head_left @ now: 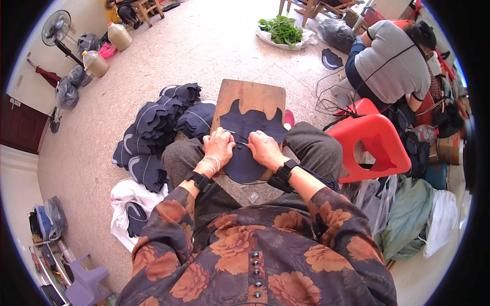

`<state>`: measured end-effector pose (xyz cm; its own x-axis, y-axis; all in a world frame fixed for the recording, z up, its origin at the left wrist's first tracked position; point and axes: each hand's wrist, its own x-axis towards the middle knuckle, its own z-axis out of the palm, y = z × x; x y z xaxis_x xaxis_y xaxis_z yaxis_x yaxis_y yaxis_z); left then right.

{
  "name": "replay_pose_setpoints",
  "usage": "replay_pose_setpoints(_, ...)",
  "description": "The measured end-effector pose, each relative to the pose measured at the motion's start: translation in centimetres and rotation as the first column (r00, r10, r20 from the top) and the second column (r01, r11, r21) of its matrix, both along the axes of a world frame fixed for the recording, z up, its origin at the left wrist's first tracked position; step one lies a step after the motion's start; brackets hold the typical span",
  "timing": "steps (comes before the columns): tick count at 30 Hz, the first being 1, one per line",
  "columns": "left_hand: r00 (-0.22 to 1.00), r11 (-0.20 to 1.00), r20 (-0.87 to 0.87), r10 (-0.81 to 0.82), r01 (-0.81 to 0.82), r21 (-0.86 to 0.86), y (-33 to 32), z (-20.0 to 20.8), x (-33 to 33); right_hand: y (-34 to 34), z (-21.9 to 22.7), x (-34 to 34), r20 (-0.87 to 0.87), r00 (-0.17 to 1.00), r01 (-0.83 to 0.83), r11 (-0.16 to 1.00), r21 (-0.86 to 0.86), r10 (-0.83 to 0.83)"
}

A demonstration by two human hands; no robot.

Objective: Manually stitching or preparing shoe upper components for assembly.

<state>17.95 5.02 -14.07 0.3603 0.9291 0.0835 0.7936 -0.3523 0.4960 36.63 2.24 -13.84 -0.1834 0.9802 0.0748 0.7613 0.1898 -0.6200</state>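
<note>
A dark navy fabric piece (246,166) lies over a wooden board (250,91) between my knees. It has a rounded near end and pointed, scalloped far edges. My left hand (219,149) presses on its left side, fingers curled and closed, with a thin pale sliver at the fingertips. Opposite it, my right hand (265,150) rests on the right side, thumb and forefinger pinched together, and a thin light line shows at their tips. Whatever the fingers hold is too small to name. Both wrists carry black bands.
Stacks of dark scalloped pieces (153,120) sit on the floor at left, beside a white bag (125,196). A red plastic stool (393,148) stands at right, near a bent-over person (390,58). Leafy greens (280,30) lie on a white bag farther off.
</note>
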Motion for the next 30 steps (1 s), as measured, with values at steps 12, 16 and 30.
replay_pose_setpoints(12, 0.957, 0.979, -0.258, -0.135, 0.169, 0.113, 0.3, 0.6, 1.2, -0.3, 0.5, -0.1, 0.1, 0.993, -0.061, 0.996, 0.063, 0.054)
replay_pose_setpoints(16, 0.967, 0.989, -0.242, -0.084, 0.11, 0.096, 0.3, -0.3, 1.4, -0.1, 0.2, 0.1, 0.14, 0.988, -0.077, 0.995, 0.063, 0.067)
replay_pose_setpoints(30, 0.995, 1.0, 0.096, -0.001, -0.001, 0.019, -0.2, -1.3, 1.7, -0.4, 0.2, 0.6, 0.19, 0.98, -0.063, 0.996, 0.066, 0.049)
